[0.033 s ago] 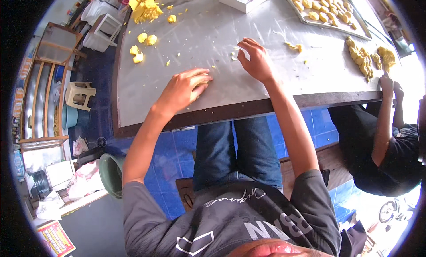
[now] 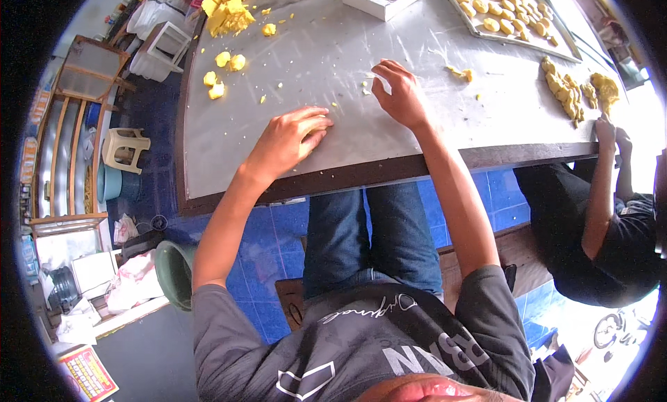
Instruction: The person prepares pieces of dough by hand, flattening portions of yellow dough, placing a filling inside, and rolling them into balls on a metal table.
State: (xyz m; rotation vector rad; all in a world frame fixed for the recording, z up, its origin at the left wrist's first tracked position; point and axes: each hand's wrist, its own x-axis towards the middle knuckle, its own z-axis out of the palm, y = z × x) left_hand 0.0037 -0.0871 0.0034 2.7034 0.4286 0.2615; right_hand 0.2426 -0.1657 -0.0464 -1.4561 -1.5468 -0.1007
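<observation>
A small yellow crumb (image 2: 334,104) lies on a grey worktop (image 2: 306,61), just beyond the fingertips of a person's left hand (image 2: 288,136), which rests palm down near the front edge, fingers together and bent; its underside is hidden, so whether it grasps anything cannot be told. The right hand (image 2: 401,96), set farther from the edge, arches with thumb and forefinger apart, released, nothing visible in its hold. Pale flecks (image 2: 365,88) dot the surface just to its left. Beyond the left hand, toward the left edge, four yellow dough lumps (image 2: 237,62) sit in two close pairs, near a large yellow dough mound (image 2: 228,14). A white box (image 2: 382,7) stands at the far side. To the right are a dough scrap (image 2: 467,74), a tray (image 2: 564,52) of rounded dough pieces (image 2: 491,25), and tan dough (image 2: 566,93) near a co-worker's hand (image 2: 606,131). Below spreads a blue tiled floor (image 2: 506,190); a beige stool (image 2: 125,148) stands at left.
</observation>
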